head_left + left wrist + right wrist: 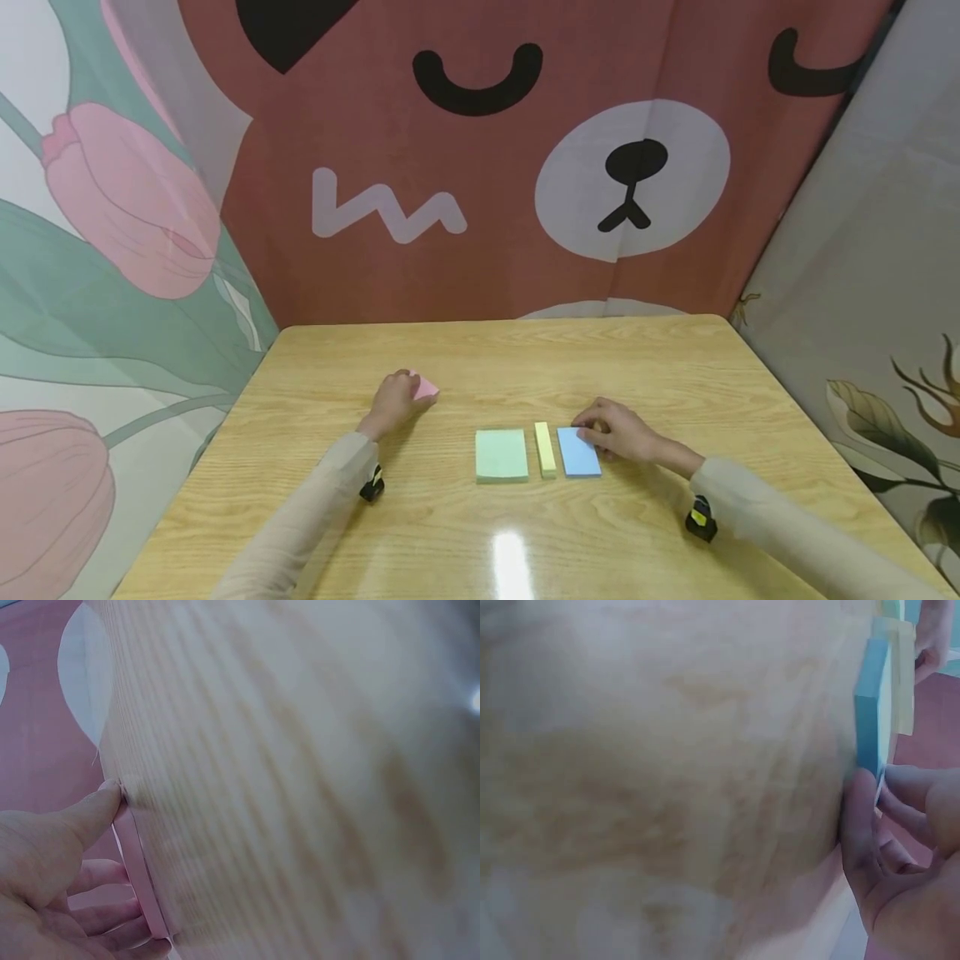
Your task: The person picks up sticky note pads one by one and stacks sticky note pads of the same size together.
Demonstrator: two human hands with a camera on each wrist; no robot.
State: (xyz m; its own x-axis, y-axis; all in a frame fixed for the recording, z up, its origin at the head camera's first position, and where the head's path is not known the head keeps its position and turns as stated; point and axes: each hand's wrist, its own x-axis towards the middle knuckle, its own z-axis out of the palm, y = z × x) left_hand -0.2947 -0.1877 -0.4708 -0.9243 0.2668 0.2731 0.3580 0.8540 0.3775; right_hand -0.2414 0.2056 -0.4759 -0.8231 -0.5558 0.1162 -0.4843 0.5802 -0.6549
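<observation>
On the left of the table, my left hand [395,402] grips a pink sticky note pad [426,387], partly covered by the fingers. In the left wrist view the thumb is at one end of the pink pad's edge [139,870] and the other fingers are along it. My right hand [621,429] pinches a blue sticky note pad [579,454] near its far right corner. The right wrist view shows thumb and fingers at the end of the blue pad [868,720]. Beside it lie a narrow yellow sticky note pad [545,450] and a square green sticky note pad [502,456].
The pads are on a light wooden table [420,533] with a bright reflection near its front. A curtain with a bear face [480,283] hangs behind the table's far edge. Floral curtains [135,350] stand along both sides.
</observation>
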